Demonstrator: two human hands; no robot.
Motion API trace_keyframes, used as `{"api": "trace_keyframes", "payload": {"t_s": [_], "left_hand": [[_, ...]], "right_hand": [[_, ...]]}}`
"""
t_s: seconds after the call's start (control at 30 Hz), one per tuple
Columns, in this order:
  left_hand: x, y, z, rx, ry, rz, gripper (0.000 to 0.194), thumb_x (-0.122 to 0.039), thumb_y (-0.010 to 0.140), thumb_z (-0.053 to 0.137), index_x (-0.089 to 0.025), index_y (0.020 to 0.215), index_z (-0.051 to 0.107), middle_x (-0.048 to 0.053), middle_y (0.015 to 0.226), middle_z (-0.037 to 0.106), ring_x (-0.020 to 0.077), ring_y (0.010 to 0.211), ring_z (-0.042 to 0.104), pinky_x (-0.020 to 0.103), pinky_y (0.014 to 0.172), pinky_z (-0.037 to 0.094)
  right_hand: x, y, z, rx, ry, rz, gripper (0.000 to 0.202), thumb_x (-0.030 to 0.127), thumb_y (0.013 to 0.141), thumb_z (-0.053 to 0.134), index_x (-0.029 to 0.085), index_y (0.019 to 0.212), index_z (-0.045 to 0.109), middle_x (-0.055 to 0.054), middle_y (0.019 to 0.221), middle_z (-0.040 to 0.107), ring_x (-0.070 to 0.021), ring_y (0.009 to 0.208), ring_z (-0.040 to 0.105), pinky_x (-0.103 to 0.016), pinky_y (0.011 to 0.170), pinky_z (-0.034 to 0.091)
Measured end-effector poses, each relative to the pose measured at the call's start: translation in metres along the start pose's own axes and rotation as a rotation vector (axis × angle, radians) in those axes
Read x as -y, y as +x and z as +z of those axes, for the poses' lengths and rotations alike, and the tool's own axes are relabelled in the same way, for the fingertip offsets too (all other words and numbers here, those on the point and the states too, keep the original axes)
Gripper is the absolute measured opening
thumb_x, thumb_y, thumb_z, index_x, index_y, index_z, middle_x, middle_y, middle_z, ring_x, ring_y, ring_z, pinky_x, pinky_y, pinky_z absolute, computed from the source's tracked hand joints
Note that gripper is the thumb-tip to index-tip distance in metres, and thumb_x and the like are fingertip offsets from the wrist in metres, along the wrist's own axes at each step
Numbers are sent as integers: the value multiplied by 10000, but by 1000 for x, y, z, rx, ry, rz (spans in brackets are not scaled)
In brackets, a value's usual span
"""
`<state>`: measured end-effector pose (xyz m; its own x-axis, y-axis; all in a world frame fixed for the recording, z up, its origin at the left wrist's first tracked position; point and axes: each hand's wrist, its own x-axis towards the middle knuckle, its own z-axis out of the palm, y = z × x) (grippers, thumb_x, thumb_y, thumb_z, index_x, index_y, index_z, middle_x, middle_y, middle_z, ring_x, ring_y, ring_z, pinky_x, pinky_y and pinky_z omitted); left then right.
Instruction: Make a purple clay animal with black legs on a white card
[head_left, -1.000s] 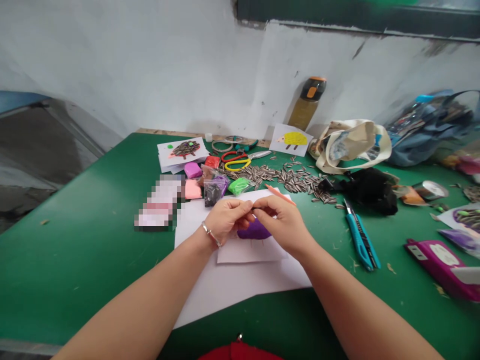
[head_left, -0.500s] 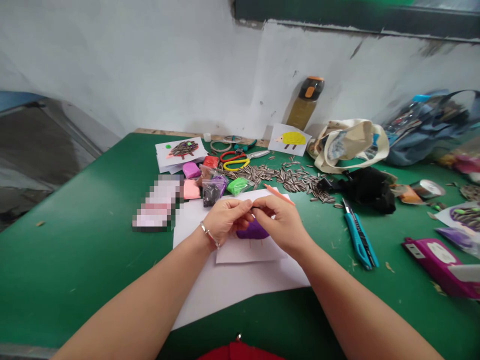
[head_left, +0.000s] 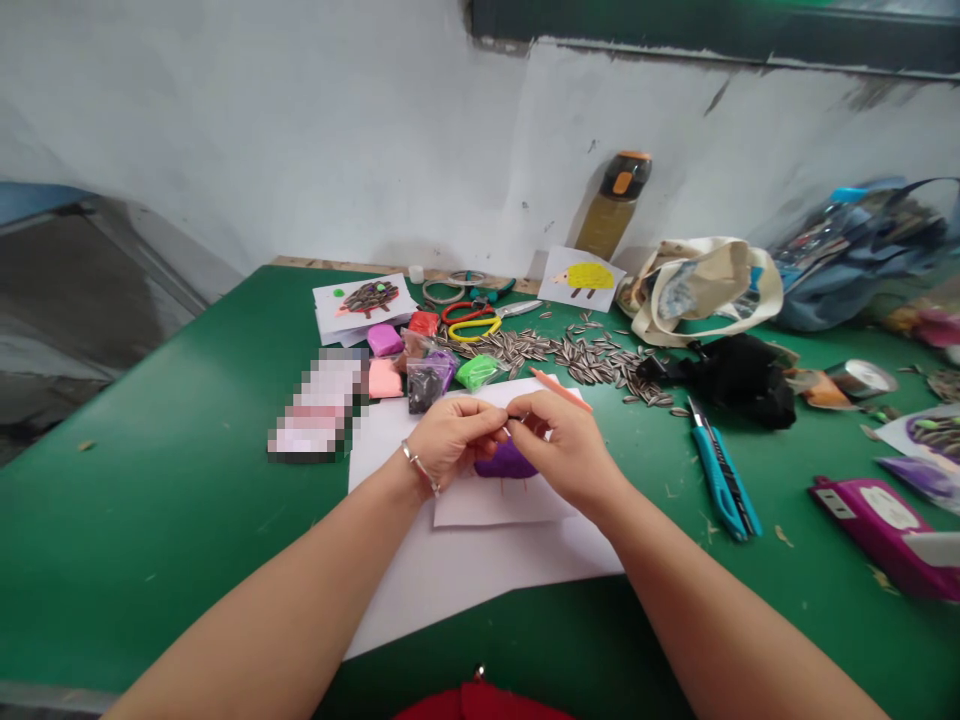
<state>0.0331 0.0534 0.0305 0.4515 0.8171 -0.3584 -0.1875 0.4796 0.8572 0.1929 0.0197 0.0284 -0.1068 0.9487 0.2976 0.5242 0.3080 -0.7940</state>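
Note:
My left hand (head_left: 454,440) and my right hand (head_left: 561,446) meet at the fingertips over the white paper (head_left: 480,510). Both are closed in a pinch on a tiny black piece (head_left: 513,420) that looks like modelling clay; fingers hide most of it. Below them, a flat purple clay shape (head_left: 507,460) lies on the paper, with thin drawn lines under it, partly covered by my hands. An orange pencil (head_left: 559,388) rests behind my right hand. Just beyond my left hand sits a small bag of black clay (head_left: 424,386).
Sunflower seeds (head_left: 592,355), scissors (head_left: 474,325) and clay packets (head_left: 478,371) lie behind the paper. A phone (head_left: 319,405) is at left. To the right are a teal utility knife (head_left: 724,475), a black cloth-like thing (head_left: 742,380) and a magenta case (head_left: 885,530). A bottle (head_left: 615,205) stands by the wall.
My hands keep nearly the same pinch, with the fingers shifting slightly around the black piece. The view has moved a touch; nothing on the table has visibly moved.

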Motion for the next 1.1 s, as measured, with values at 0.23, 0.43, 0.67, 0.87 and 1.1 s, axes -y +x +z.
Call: {"api": "trace_keyframes", "payload": {"t_s": [0.23, 0.43, 0.67, 0.87, 1.1], "left_hand": [[0, 0, -2, 7, -17, -53, 271, -339, 628, 825, -113, 658, 678, 8, 598, 619, 61, 511, 519, 191, 505, 400], [-2, 0, -2, -10, -26, -89, 208, -274, 632, 813, -117, 650, 677, 9, 601, 622, 57, 496, 510, 189, 497, 404], [-1, 0, -1, 1, -13, -82, 209, -274, 610, 803, -119, 610, 663, -2, 539, 582, 58, 484, 482, 190, 483, 375], [-3, -2, 2, -20, 29, -56, 192, -253, 607, 772, -128, 563, 633, -18, 503, 548, 55, 464, 453, 186, 462, 353], [-3, -1, 4, -64, 1, -67, 191, -243, 627, 770, -136, 588, 617, -24, 537, 571, 49, 461, 473, 180, 468, 370]], "right_hand": [[3, 0, -2, 22, 2, 7, 103, 169, 809, 531, 207, 772, 618, 19, 747, 633, -118, 636, 539, -302, 668, 474], [4, 1, -3, 25, 69, 97, 108, 180, 785, 550, 208, 802, 653, 23, 712, 637, -107, 571, 514, -322, 683, 503], [3, 0, -1, 46, 78, 101, 112, 177, 774, 525, 205, 751, 631, 23, 702, 620, -116, 614, 529, -312, 704, 489], [5, 4, -2, 39, 186, 192, 96, 191, 746, 528, 203, 668, 584, 40, 608, 567, -108, 551, 479, -322, 682, 483], [6, 6, -5, 102, 574, 412, 107, 242, 730, 579, 190, 644, 541, 54, 569, 502, -84, 500, 431, -276, 581, 422]]}}
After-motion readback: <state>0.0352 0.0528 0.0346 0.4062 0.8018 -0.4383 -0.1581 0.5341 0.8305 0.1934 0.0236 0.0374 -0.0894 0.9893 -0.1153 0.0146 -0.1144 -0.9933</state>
